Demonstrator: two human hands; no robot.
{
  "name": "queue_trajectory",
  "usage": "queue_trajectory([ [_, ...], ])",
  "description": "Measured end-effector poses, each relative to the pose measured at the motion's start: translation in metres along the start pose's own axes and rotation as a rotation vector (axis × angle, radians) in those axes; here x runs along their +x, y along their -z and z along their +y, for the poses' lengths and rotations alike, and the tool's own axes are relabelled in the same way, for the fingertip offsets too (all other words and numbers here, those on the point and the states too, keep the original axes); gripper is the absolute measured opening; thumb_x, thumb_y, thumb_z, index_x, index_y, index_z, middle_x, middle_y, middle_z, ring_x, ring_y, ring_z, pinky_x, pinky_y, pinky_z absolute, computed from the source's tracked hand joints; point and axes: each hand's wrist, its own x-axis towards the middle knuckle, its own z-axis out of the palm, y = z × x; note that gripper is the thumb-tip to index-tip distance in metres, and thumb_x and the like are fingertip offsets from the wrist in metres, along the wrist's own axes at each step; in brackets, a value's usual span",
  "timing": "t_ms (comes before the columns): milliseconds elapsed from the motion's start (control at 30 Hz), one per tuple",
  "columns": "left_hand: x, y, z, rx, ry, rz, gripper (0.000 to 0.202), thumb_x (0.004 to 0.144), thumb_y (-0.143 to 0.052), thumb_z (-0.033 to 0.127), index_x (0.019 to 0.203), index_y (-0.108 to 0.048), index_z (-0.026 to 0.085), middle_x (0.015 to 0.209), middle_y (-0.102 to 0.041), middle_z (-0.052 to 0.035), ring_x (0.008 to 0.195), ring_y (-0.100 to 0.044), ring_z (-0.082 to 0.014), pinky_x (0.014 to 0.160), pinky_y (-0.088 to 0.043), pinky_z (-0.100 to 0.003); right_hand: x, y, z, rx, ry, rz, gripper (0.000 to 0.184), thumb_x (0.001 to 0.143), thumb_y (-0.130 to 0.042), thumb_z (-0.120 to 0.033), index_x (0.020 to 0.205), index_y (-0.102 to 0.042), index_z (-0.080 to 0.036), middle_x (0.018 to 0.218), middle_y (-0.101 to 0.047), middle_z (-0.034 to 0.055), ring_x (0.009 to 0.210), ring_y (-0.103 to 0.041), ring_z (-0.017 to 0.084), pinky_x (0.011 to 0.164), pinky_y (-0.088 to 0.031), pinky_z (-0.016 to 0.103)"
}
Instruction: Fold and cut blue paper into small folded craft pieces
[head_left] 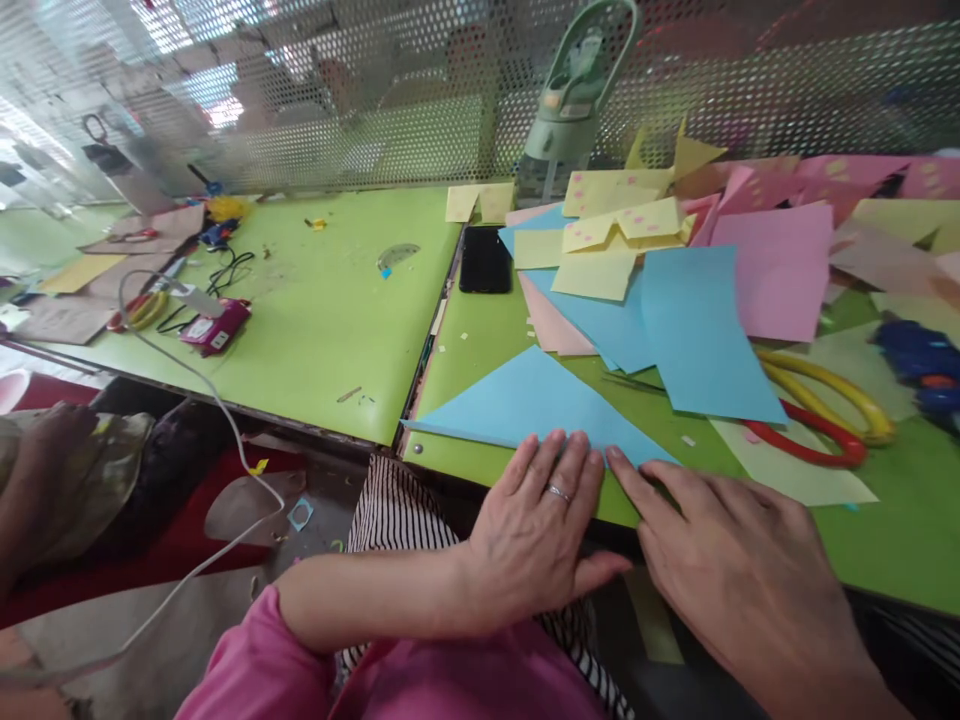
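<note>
A sheet of light blue paper (525,400), folded into a triangle, lies at the front edge of the green table (330,340), its long folded side towards me. My left hand (536,530), with a ring on one finger, rests flat across the middle of that folded edge, fingers stretched out and thumb apart. Beside it, my right hand (739,560) presses its extended index finger on the fold near the right corner. Its other fingers are slightly bent and hold nothing that I can see. Red-and-yellow-handled scissors (810,440) lie beyond my right hand, partly under another blue sheet (697,330).
Yellow cut papers (622,225), pink paper (784,270) and a phone (485,260) lie behind. A green-lidded bottle (559,140) stands against the perforated screen (375,100). On the left are a maroon power adapter (216,328) and a hanging white cable (232,430).
</note>
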Motion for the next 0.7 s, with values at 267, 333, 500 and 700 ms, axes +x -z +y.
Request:
queue_trajectory([
  [267,-0.008,0.008,-0.020,-0.050,-0.049,-0.072,0.090,0.092,-0.019,0.070,0.150,-0.026,0.001,0.156,-0.029,-0.0211,0.146,-0.023,-0.0327,0.120,-0.016,-0.045,0.000,0.003,0.004,-0.119,0.067,-0.052,0.041,0.087,-0.047,-0.010,0.126,-0.059,-0.010,0.091,-0.069,0.0134,0.078,-0.060,0.029,0.071,-0.042,0.045],
  [333,-0.012,0.010,-0.025,-0.060,-0.040,-0.082,0.092,0.092,-0.021,0.072,0.150,-0.025,0.000,0.156,-0.028,-0.0219,0.146,-0.022,-0.0331,0.120,-0.016,-0.044,0.001,0.004,0.004,-0.117,0.084,-0.045,0.039,0.087,-0.047,-0.010,0.124,-0.062,-0.009,0.091,-0.069,0.0141,0.077,-0.060,0.029,0.070,-0.041,0.045],
  [500,-0.028,0.015,-0.046,-0.054,0.001,-0.082,0.090,0.093,-0.022,0.070,0.148,-0.028,0.000,0.155,-0.030,-0.0212,0.147,-0.021,-0.0310,0.121,-0.014,-0.042,0.005,0.006,0.003,-0.127,0.110,0.001,0.036,0.086,-0.049,-0.011,0.118,-0.066,-0.008,0.088,-0.068,0.0144,0.074,-0.059,0.029,0.069,-0.040,0.045],
  [700,-0.060,0.022,-0.075,0.040,0.078,-0.089,0.091,0.091,-0.031,0.069,0.148,-0.027,-0.002,0.155,-0.030,-0.0223,0.147,-0.022,-0.0314,0.121,-0.016,-0.043,0.006,0.003,0.002,-0.137,0.073,0.027,0.034,0.086,-0.050,-0.009,0.114,-0.068,-0.009,0.086,-0.068,0.0114,0.074,-0.058,0.026,0.070,-0.040,0.043],
])
